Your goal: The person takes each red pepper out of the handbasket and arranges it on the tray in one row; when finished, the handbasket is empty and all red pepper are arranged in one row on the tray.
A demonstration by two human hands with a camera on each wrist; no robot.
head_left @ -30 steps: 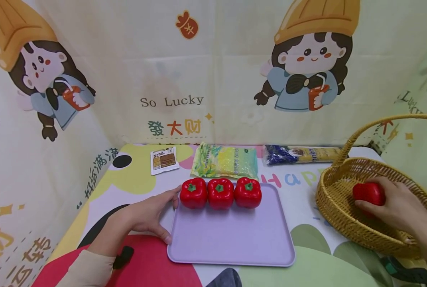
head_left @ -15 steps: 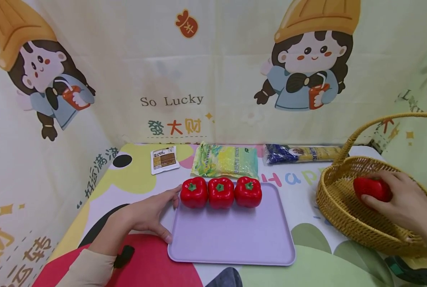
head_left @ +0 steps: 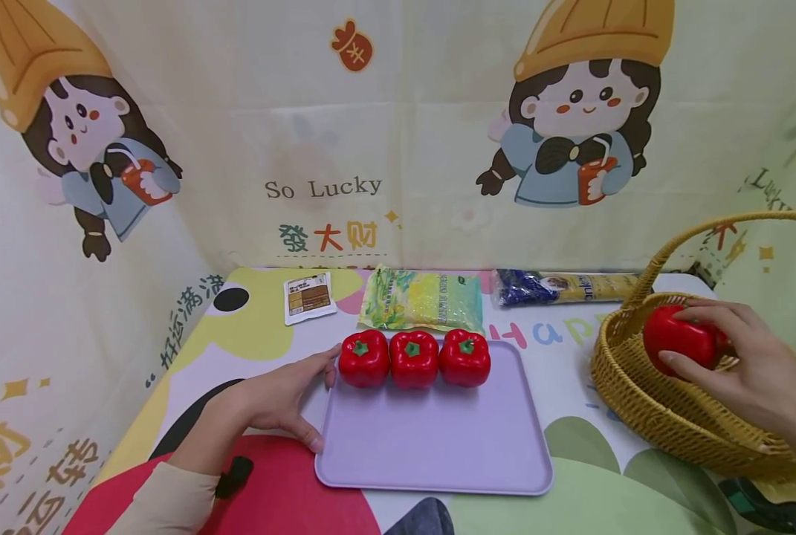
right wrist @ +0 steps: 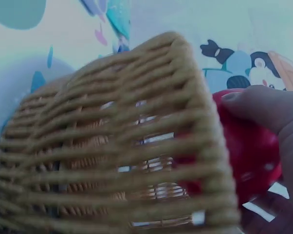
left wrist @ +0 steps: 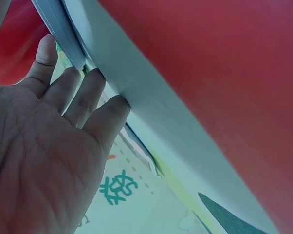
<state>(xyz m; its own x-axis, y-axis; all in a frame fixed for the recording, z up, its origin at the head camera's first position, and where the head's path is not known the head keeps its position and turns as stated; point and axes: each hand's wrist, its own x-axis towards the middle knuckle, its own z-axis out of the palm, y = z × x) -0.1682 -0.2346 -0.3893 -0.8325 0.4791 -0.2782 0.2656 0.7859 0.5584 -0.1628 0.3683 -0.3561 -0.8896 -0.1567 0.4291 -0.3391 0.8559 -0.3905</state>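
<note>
Three red bell peppers (head_left: 414,360) with green stems stand in a row at the far end of a lilac tray (head_left: 431,446). My left hand (head_left: 280,401) rests against the tray's left edge, thumb and fingers spread apart; the left wrist view has its palm (left wrist: 49,146) in sight. At the right, my right hand (head_left: 748,364) grips another red bell pepper (head_left: 680,340) over the wicker basket (head_left: 645,386). In the right wrist view, the basket's woven wall (right wrist: 112,141) partly covers this pepper (right wrist: 248,151), and the thumb lies on its top.
Behind the tray lie a small white packet (head_left: 309,299), a green-yellow plastic bag (head_left: 421,299) and a long blue-yellow package (head_left: 565,287). The basket's tall handle (head_left: 712,223) arches up at the right. A printed curtain (head_left: 431,134) hangs behind the table.
My right hand has raised the bell pepper from inside the basket to about rim height, slightly leftward. The left hand, tray and three peppers keep their places.
</note>
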